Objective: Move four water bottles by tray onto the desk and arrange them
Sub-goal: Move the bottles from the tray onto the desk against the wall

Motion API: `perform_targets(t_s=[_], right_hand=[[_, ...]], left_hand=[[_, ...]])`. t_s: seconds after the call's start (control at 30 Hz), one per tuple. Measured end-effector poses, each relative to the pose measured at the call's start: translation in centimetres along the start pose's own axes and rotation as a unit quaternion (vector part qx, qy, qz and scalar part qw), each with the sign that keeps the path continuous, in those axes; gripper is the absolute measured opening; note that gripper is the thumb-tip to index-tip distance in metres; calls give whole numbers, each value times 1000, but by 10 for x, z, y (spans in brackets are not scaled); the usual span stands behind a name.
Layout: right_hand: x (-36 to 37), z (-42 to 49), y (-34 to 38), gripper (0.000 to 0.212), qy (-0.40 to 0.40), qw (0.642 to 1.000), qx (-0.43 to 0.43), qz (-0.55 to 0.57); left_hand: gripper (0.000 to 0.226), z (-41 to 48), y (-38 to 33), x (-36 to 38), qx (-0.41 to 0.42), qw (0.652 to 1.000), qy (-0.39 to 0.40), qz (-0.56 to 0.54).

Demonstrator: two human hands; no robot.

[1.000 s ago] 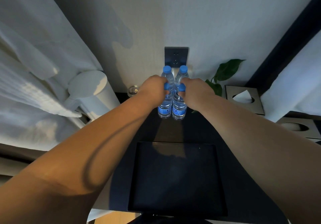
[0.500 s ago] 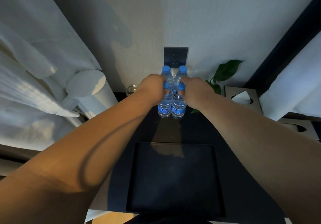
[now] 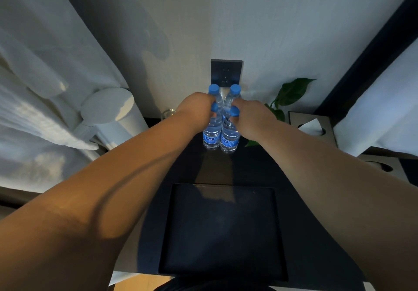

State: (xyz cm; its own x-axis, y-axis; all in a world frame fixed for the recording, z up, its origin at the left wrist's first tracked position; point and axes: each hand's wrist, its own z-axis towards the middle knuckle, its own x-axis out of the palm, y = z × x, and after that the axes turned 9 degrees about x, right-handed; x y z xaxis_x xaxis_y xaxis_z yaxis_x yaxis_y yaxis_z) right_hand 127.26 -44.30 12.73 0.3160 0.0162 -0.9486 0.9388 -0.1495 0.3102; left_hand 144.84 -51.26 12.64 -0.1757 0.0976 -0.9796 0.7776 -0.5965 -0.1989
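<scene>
Viewed from above, your two bare forearms reach forward over a dark tabletop [image 3: 305, 200] toward a tight cluster of four water bottles [image 3: 220, 130] standing upright at its far edge, just below a dark wall socket [image 3: 226, 72]. Your left hand [image 3: 196, 110] has its fingers clenched around the neck of the near left bottle [image 3: 212, 136], its blue cap showing just past the knuckles; your right hand [image 3: 250, 119] grasps the near right bottle [image 3: 230, 140] in the same way, at the cap and shoulder. Both near bottles carry blue labels and touch one another side by side — whether their bases rest on the tabletop or sit slightly above it cannot be told. Two rear bottles, marked by their blue caps [image 3: 213, 89], stand directly behind the near pair and close against the wall. Nearer to you lies a dark rectangular tray [image 3: 222, 232], flat on the tabletop, holding nothing, and well apart from the bottles. To the left stand a white cylindrical lamp [image 3: 110, 114] and pale curtains [image 3: 45, 64]; a small glass [image 3: 167, 113] sits near your left wrist. To the right — beside your right forearm — a green-leaved plant [image 3: 291, 90] and a tissue box [image 3: 312, 125] occupy the tabletop's far corner.
</scene>
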Motion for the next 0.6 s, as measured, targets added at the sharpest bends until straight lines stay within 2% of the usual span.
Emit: perform_targets(t_s=[0.1, 0.23, 0.5, 0.6], right_hand=[[0, 2, 0, 23, 7, 1000, 2, 15], [-1, 6, 0, 14, 16, 1000, 6, 19], [0, 13, -1, 24, 26, 999, 12, 46], [2, 13, -1, 20, 9, 999, 17, 51]], left_hand=[[21, 0, -1, 0, 6, 1000, -3, 4], [18, 0, 1, 1, -3, 1000, -12, 5], [23, 4, 1, 1, 4, 1000, -8, -3], [25, 6, 1, 0, 2, 1000, -6, -1]])
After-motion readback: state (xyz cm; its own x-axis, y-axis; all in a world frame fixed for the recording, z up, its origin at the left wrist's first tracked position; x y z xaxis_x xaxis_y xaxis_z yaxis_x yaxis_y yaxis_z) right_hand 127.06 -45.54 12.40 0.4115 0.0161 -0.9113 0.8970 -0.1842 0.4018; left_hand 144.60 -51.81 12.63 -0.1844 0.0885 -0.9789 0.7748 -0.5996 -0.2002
